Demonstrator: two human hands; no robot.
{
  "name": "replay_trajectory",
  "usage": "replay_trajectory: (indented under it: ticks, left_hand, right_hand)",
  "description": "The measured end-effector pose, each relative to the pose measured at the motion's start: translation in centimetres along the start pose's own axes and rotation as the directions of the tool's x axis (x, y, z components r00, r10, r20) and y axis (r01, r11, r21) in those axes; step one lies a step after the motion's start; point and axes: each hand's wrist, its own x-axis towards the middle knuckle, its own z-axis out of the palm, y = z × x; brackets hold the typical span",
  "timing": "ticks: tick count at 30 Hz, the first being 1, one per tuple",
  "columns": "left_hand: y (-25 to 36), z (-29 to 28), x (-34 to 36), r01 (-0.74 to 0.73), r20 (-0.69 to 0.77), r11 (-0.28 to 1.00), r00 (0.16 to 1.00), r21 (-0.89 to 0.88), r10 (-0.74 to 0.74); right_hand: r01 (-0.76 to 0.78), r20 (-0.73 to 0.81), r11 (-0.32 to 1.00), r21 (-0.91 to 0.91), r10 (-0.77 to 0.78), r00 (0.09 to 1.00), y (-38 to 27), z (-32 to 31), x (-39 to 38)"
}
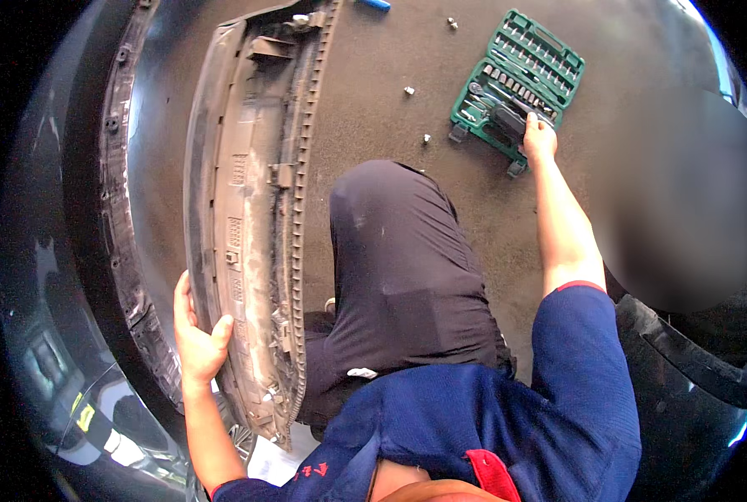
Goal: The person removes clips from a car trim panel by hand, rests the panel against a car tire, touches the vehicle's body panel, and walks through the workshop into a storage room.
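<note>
My left hand (202, 347) is closed round the outer edge of a long, dirty grey-black plastic car trim panel (252, 192). Its thumb lies on the inner face, and the fingers go behind the edge. The panel stretches away from me along my left side, its clips and ribs facing up. Over on the right, my right hand (541, 136) reaches over an open green socket set case (576, 71) and pinches a dark, elongated tool (511, 120). The exact kind of tool is unclear. Rows of bits and sockets fill the case.
Several small pale clips, such as one clip (409, 90), lie scattered on the brown floor (382, 125). A blue object (376, 4) shows at the top edge. Dark car bodywork (47, 276) curves along the left. A blurred round area (691, 201) covers the right side.
</note>
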Motion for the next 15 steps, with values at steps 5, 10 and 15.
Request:
replay_trajectory:
  ticks: [5, 10, 15]
  left_hand:
    - [1.5, 0.9, -0.8, 0.023, -0.105, 0.999, 0.994, -0.035, -0.026]
    - [1.2, 1.0, -0.4, -0.014, -0.107, 1.000, 0.994, 0.014, 0.015]
    - [1.7, 1.0, -0.1, 0.041, -0.081, 0.999, 0.996, 0.018, -0.039]
  right_hand:
    - [0.370, -0.153, 0.898, -0.238, -0.410, 0.899, 1.2, -1.4, -1.3]
    - [0.528, -0.190, 0.828, -0.187, -0.558, 0.808, 2.9, -1.9, -3.7]
    - [0.575, 0.441, 0.817, -0.028, -0.507, 0.741, 3.3, 2.4, -10.4]
